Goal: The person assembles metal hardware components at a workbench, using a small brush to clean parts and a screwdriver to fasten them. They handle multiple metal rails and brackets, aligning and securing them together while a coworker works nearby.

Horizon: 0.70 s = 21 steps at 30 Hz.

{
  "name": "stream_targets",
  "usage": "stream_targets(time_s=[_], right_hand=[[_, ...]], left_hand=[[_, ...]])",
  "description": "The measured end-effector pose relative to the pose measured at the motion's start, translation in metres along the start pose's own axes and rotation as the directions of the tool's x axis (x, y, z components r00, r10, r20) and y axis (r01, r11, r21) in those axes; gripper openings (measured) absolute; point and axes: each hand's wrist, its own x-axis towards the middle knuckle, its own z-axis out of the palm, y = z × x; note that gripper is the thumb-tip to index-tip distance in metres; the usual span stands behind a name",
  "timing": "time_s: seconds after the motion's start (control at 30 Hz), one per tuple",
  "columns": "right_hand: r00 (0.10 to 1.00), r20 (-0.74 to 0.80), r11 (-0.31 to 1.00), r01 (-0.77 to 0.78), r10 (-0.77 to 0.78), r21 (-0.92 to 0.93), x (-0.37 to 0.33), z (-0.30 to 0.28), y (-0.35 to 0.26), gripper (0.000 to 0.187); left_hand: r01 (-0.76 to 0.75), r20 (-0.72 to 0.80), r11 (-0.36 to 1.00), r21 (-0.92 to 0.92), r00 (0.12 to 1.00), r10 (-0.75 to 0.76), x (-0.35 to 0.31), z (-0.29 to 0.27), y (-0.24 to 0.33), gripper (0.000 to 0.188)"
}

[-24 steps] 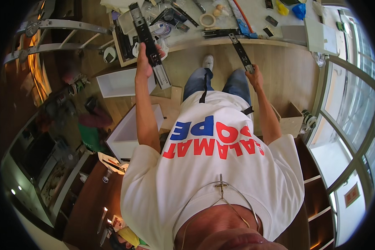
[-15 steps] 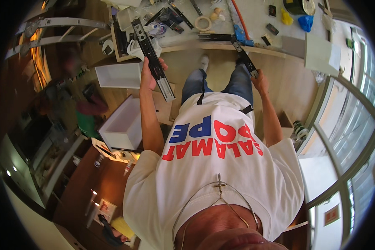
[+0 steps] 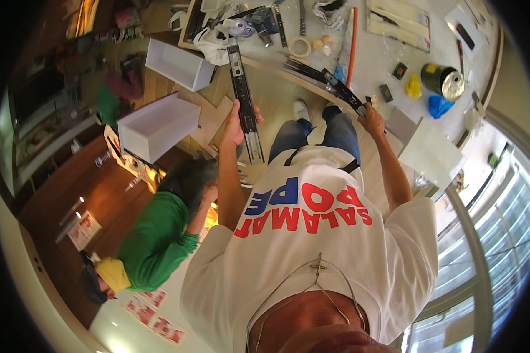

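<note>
Upright in my left hand (image 3: 234, 125) is a long black-and-silver drawer slide (image 3: 243, 88), with my fingers wrapped round its lower half. My right hand (image 3: 371, 120) is closed on the near end of another black drawer slide (image 3: 343, 93), which slants away to the left. A further black rail (image 3: 304, 68) reaches left from that slide's far end, by the table's edge. Whether those two are joined I cannot tell.
The worktable (image 3: 359, 59) ahead carries a tape roll (image 3: 300, 47), a red rod (image 3: 352, 47), a spool (image 3: 441, 81) and a blue bag (image 3: 440, 107). White drawer boxes (image 3: 159, 126) stand at left. A person in green (image 3: 159, 235) bends close to my left side.
My view has turned, so the table shows farther right. The left slide stands more upright. The person in green now shows much nearer on my left. Both hands keep their slides.
</note>
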Motion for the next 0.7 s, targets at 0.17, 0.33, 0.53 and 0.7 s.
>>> stream_targets(time_s=[0.17,0.33,0.53,0.7], right_hand=[[0.985,-0.062,0.983,0.167,-0.162,0.075,0.005,-0.049,-0.035,0.057],[0.937,-0.132,0.936,0.337,-0.322,0.105,0.007,-0.076,-0.088,0.057],[0.902,-0.148,0.911,0.412,-0.406,0.008,-0.011,-0.09,-0.124,0.056],[0.847,-0.249,0.874,0.486,-0.471,0.0,-0.051,-0.088,-0.127,0.055]], left_hand=[[-0.066,-0.096,0.991,-0.117,0.994,0.055,-0.024,0.01,-0.047,0.055],[-0.167,-0.124,0.967,-0.193,0.982,0.144,-0.034,0.011,-0.072,0.056],[-0.226,-0.14,0.939,-0.257,0.971,0.195,-0.05,0.013,-0.1,0.057],[-0.228,-0.06,0.939,-0.259,0.974,0.22,-0.076,0.019,-0.116,0.055]])
